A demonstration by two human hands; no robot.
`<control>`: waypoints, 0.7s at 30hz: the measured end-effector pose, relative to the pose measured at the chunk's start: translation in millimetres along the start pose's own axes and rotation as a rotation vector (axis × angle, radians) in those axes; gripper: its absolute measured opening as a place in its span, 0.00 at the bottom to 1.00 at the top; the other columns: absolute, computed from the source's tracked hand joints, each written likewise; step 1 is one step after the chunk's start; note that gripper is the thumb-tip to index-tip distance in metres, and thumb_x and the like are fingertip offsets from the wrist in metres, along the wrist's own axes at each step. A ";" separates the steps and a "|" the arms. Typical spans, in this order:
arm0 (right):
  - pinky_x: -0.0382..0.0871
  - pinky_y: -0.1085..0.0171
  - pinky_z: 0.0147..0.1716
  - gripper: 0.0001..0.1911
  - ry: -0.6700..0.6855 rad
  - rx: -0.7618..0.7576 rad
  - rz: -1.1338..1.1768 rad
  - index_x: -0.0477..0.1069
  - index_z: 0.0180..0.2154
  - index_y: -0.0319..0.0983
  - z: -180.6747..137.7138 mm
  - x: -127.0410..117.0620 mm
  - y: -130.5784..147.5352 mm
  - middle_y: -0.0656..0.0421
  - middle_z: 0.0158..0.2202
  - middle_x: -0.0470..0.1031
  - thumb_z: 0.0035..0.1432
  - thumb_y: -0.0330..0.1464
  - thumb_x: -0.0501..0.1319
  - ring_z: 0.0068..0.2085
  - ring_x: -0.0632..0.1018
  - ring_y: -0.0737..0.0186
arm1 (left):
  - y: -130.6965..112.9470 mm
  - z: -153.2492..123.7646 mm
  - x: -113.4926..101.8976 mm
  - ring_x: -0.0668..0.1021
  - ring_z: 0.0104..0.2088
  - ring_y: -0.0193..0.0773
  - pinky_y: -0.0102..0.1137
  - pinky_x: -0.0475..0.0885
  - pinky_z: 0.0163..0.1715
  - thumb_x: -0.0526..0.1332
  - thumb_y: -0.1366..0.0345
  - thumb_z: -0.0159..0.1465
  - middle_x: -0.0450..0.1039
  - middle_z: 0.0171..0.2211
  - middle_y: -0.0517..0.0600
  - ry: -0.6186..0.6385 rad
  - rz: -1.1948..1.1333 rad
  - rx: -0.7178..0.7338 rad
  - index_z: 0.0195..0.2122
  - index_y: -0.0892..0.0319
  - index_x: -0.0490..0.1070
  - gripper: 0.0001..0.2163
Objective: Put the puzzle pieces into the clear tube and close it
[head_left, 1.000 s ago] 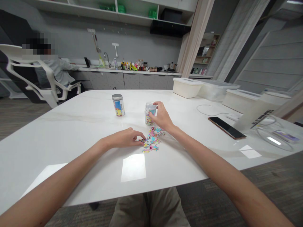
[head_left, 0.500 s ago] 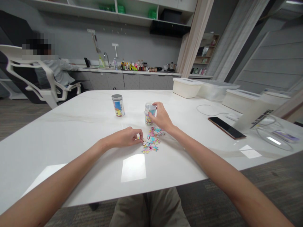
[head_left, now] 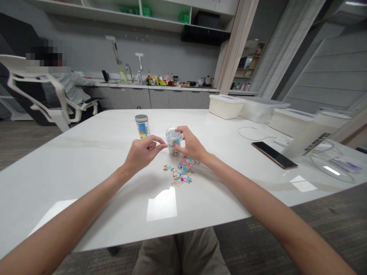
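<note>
My right hand grips a small clear open jar with a colourful label, tilted slightly toward my left. My left hand is raised off the table with thumb and fingertips pinched together right beside the jar's mouth; what it pinches is too small to make out. A loose heap of colourful puzzle pieces lies on the white table just below both hands. A second jar with a grey lid stands upright behind my left hand.
A dark phone and a white cable lie to the right. White and clear lidded bins line the far right edge. A person sits in a white chair at the far left, by a kitchen counter.
My left hand lifted from the puzzle heap and moved up to the jar's mouth. My right hand drew the jar left and nearer, off its earlier spot.
</note>
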State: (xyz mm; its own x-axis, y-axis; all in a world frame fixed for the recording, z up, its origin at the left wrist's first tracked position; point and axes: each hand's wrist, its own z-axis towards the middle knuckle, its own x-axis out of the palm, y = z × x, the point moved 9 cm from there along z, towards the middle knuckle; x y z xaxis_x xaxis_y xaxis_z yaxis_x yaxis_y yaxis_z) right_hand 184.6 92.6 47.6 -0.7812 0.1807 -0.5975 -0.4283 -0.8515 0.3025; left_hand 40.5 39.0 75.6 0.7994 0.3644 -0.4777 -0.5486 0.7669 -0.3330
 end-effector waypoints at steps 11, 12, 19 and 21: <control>0.69 0.48 0.51 0.22 0.172 -0.246 -0.089 0.59 0.49 0.41 -3.4 22.2 39.4 0.49 0.52 0.68 0.53 0.24 0.59 0.53 0.70 0.51 | -1.1 -1.8 1.4 0.53 0.17 0.26 0.23 0.53 0.16 0.61 0.58 0.64 0.45 0.15 0.37 -0.025 0.055 0.047 0.31 0.61 0.77 0.12; 0.68 0.48 0.51 0.22 0.180 -0.240 -0.098 0.60 0.49 0.41 -3.9 23.3 39.3 0.49 0.53 0.68 0.53 0.25 0.59 0.53 0.70 0.51 | -0.9 -1.9 2.4 0.53 0.16 0.26 0.23 0.53 0.16 0.61 0.58 0.64 0.45 0.15 0.37 -0.018 0.065 0.058 0.31 0.61 0.77 0.12; 0.69 0.48 0.51 0.21 0.143 -0.212 -0.090 0.60 0.49 0.42 -3.0 16.8 32.9 0.51 0.52 0.68 0.53 0.25 0.59 0.54 0.70 0.52 | 1.4 -2.2 4.8 0.52 0.16 0.26 0.23 0.52 0.16 0.60 0.58 0.65 0.44 0.15 0.37 0.013 0.086 0.056 0.31 0.60 0.78 0.13; 0.69 0.49 0.51 0.21 0.141 -0.211 -0.097 0.60 0.49 0.42 -2.9 16.5 32.0 0.51 0.52 0.68 0.53 0.25 0.59 0.54 0.70 0.52 | 2.5 -2.1 4.8 0.52 0.17 0.26 0.23 0.52 0.17 0.61 0.57 0.64 0.43 0.15 0.37 0.019 0.080 0.042 0.30 0.60 0.77 0.12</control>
State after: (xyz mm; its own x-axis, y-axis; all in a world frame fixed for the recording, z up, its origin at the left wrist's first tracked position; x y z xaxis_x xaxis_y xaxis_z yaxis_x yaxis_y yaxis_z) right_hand 159.3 67.0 45.2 -0.6635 0.2086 -0.7185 -0.3826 -0.9199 0.0863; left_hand 42.5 41.6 70.8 0.7483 0.4154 -0.5172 -0.5996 0.7571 -0.2594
